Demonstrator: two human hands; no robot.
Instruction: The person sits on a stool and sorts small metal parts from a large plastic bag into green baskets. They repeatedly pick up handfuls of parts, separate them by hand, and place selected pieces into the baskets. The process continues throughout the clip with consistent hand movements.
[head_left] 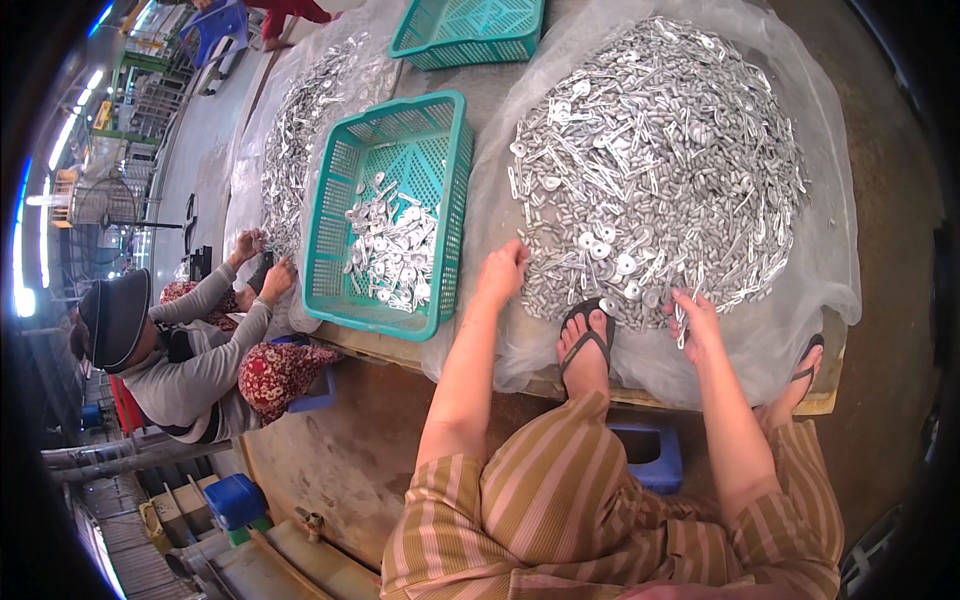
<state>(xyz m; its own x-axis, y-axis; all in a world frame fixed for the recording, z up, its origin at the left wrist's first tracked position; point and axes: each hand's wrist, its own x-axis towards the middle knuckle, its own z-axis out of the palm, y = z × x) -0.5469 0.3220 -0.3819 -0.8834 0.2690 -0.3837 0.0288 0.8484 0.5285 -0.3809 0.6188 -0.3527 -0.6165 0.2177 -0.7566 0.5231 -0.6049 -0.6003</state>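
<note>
A wide heap of small silver metal parts (660, 150) lies on a clear plastic sheet, mixing short slugs, slotted flat strips and round discs with a hole. At its near left edge my left hand (503, 270) has its fingers curled together; whatever they may hold is hidden. My right hand (697, 320) is closed on slotted metal strips (682, 325) at the near edge of the heap. Several discs (603, 250) lie loose between my two hands. Left of my left hand stands a green plastic basket (455, 200) with strips and discs in its bottom.
Another green basket (467, 50) stands farther back. A second heap of metal parts (300, 130) lies on the left, where a co-worker (200, 340) in grey sleeves and a dark cap reaches toward it. My sandalled foot (586, 350) rests on the sheet's near edge beside the heap.
</note>
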